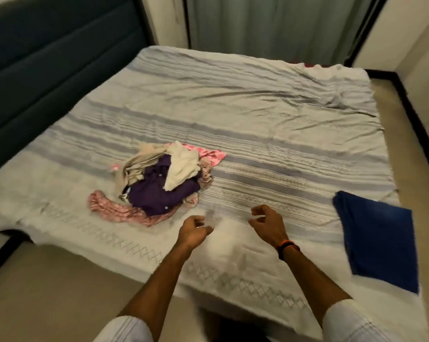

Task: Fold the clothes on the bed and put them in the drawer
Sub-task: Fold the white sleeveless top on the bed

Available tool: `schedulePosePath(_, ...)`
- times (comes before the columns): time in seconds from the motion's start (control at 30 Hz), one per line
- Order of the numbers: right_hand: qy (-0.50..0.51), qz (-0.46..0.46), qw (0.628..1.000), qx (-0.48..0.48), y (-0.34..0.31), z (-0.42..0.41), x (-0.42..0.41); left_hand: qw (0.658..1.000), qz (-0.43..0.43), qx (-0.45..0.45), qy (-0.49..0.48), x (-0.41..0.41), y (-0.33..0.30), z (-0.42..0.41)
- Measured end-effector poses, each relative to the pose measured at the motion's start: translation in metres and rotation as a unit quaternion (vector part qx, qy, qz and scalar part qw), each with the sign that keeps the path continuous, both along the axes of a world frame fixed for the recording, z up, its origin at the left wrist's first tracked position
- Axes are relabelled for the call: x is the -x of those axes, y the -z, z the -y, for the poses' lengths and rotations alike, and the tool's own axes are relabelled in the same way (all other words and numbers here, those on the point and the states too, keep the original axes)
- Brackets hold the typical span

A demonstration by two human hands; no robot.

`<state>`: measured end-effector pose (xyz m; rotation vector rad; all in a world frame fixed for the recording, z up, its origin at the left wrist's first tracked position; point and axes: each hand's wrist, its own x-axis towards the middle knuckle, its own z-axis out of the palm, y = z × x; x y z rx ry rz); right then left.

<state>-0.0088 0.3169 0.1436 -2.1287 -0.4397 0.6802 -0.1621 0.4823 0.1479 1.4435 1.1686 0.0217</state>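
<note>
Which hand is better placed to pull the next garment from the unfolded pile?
Left. The left hand hovers empty just beside the pile of clothes, nearest its purple shirt. The right hand, also empty, sits farther off, toward the folded blue garment.

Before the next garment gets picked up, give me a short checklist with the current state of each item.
1. Left hand free: ok, holds nothing.
2. Right hand free: ok, fingers curled, holds nothing.
3. Unfolded clothes pile within reach: ok, just ahead of the left hand.
4. Clear folding space on the striped bedspread: ok.
5. Folded blue garment set aside: ok, near the bed's right edge.
6. Drawer open: cannot tell, out of view.
</note>
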Motion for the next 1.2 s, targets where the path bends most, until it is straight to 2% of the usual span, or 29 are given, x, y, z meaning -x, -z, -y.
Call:
schedulePosePath(0.23,-0.077,-0.004,0.997,-0.003,0.015,-0.113,0.012,0.997,-0.010,-0.032,-0.065,0.032,0.006,-0.087)
schedulePosePath(0.4,-0.122,-0.005,0.992,0.011,0.023,-0.176,0.012,0.993,-0.002,-0.019,-0.112,0.037,0.011,-0.133)
schedulePosePath(0.57,-0.132,-0.013,0.991,0.031,0.035,-0.221,0.011,0.992,-0.022,-0.006,-0.120,0.023,0.031,-0.176)
schedulePosePath(0.97,-0.090,0.004,0.987,0.133,0.078,-0.338,-0.016,0.993,-0.112,-0.002,0.036,-0.052,0.098,-0.304)
schedulePosePath(1.2,-0.192,0.095,0.952,0.218,0.112,-0.371,-0.022,0.982,-0.157,0.007,0.104,-0.085,0.135,-0.323)
